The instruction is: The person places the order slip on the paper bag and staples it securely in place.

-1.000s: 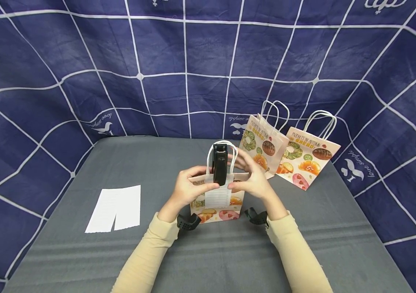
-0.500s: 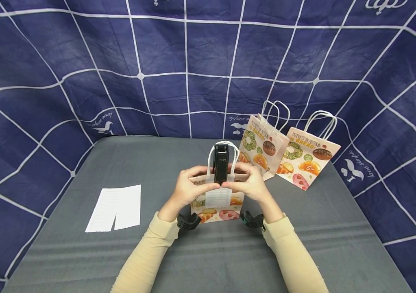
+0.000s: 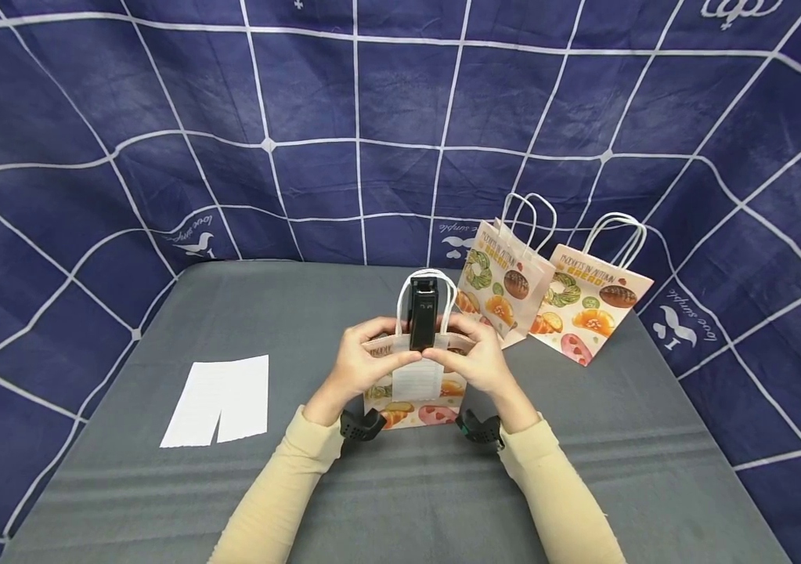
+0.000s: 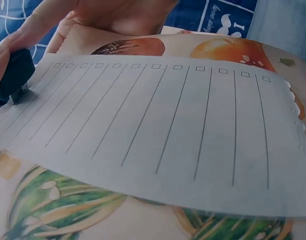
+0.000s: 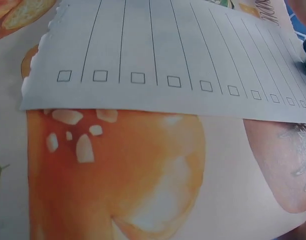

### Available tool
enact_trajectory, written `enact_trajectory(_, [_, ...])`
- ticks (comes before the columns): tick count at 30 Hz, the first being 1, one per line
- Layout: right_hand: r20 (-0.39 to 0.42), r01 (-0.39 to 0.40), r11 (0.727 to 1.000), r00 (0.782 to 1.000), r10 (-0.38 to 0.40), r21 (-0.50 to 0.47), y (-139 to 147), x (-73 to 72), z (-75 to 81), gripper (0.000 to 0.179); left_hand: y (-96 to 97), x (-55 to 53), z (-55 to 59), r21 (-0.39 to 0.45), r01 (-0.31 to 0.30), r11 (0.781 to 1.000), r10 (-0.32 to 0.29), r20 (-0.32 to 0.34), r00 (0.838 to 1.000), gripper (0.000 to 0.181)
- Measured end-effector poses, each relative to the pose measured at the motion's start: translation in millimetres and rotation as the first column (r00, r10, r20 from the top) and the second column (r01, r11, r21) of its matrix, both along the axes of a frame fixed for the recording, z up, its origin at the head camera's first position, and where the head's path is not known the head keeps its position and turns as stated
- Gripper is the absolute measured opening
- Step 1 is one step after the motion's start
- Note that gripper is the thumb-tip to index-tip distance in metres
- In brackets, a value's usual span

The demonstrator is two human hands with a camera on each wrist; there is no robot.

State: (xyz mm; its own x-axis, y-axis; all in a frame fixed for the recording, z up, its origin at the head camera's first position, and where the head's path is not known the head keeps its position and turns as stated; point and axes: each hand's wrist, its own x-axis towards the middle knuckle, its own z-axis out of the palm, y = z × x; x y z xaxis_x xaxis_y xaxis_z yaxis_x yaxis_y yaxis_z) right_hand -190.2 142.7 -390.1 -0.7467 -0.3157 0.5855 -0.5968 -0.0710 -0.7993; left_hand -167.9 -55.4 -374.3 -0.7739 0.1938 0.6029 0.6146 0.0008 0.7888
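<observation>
A black stapler (image 3: 423, 313) straddles the top edge of a bread-print paper bag (image 3: 410, 415) in the head view, upright between the bag's white handles. A lined paper slip (image 3: 417, 382) with small checkboxes lies flat against the bag's front, its upper end at the stapler's jaws. My left hand (image 3: 365, 360) pinches the stapler from the left, thumb on its near end, fingers behind the bag. From the right, my right hand (image 3: 479, 356) grips it likewise, the thumb tips meeting. In the left wrist view the stapler (image 4: 17, 72) bites over the slip (image 4: 143, 115).
Two matching paper bags, one upright (image 3: 506, 282) and one leaning beside it (image 3: 590, 305), stand at the back right of the grey table (image 3: 287, 313). Partly separated paper slips (image 3: 245, 395) lie at the left. A blue checked curtain (image 3: 315, 188) surrounds the table.
My right hand has come inward and lowered its raised fingers behind the bag; its thumb has moved left onto the stapler's near end. The left hand and bag have hardly moved.
</observation>
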Motion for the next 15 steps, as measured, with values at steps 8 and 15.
enact_trajectory(8, [0.023, 0.038, 0.999, 0.999, -0.038, 0.017, -1, 3.2, 2.4, 0.034, -3.0, -11.1, -17.5, 0.051, 0.045, 0.998, -0.046, 0.031, 0.998, 0.027])
enact_trajectory(15, [0.121, 0.019, 0.997, 0.992, -0.028, 0.074, 1, 3.0, 5.9, 0.044, -8.1, -1.1, 1.9, -0.02, 0.039, 0.999, -0.039, 0.005, 0.999, 0.036])
